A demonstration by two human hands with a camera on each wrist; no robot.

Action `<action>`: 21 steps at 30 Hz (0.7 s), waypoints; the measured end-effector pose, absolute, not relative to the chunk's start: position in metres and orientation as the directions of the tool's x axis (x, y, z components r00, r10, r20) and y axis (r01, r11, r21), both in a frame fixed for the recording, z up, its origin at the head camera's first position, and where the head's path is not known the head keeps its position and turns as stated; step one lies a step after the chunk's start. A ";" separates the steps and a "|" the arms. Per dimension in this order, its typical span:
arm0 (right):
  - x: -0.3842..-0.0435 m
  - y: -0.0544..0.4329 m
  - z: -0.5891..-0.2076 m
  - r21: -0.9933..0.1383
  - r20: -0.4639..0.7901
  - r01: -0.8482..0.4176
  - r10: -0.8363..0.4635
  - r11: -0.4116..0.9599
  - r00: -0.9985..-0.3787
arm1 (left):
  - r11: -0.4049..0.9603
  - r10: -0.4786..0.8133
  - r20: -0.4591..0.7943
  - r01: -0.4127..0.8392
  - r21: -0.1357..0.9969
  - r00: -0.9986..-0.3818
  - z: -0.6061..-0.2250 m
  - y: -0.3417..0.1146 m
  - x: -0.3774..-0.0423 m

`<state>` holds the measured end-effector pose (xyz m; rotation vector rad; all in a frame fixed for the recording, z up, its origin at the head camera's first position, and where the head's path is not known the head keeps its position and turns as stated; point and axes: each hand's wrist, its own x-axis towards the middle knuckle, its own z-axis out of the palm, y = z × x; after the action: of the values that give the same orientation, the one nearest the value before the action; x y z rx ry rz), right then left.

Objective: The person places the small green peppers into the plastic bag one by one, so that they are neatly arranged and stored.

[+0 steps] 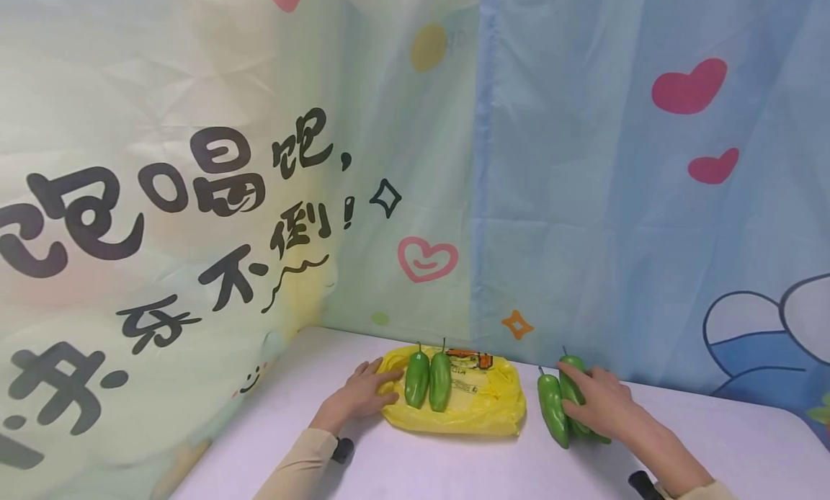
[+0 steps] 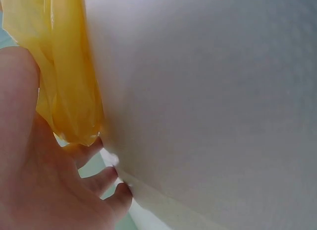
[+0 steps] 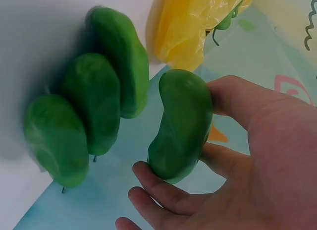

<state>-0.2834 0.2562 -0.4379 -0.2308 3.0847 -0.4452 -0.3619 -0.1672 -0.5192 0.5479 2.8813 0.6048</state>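
At its left side, the yellow plastic bag (image 1: 454, 419) is pinched by my left hand (image 1: 363, 392), the thumb on the near side. Two green peppers (image 1: 417, 380) lie side by side on the bag, stems away from me. My right hand (image 1: 603, 399) is at the right of the bag. In the right wrist view it grips a green pepper (image 3: 181, 126) between thumb and fingers. Three more green peppers (image 3: 94, 101) lie beside it on the table; the hand partly hides these in the head view.
The white table (image 1: 376, 471) reaches back to a printed cloth (image 1: 551, 161). Another printed cloth (image 1: 162, 89) hangs along the left side. A dark strap piece (image 1: 342, 451) shows at the left wrist, and a similar dark piece (image 1: 644, 485) at the right.
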 end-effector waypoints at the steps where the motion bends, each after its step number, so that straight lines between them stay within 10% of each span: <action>1: -0.284 0.255 -0.438 -0.283 0.001 -0.141 -0.147 0.949 -0.989 | 0.852 0.380 -0.067 0.321 0.413 -0.922 -0.519 -0.167 -0.362; 21: -0.289 0.228 -0.435 -0.292 -0.001 -0.156 -0.164 0.943 -0.987 | 0.862 0.366 -0.077 0.307 0.403 -0.927 -0.520 -0.166 -0.363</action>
<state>-0.2895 0.2283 -0.4347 -0.2530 3.0721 -0.4587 -0.3635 -0.1662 -0.5200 0.5245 2.8845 0.5863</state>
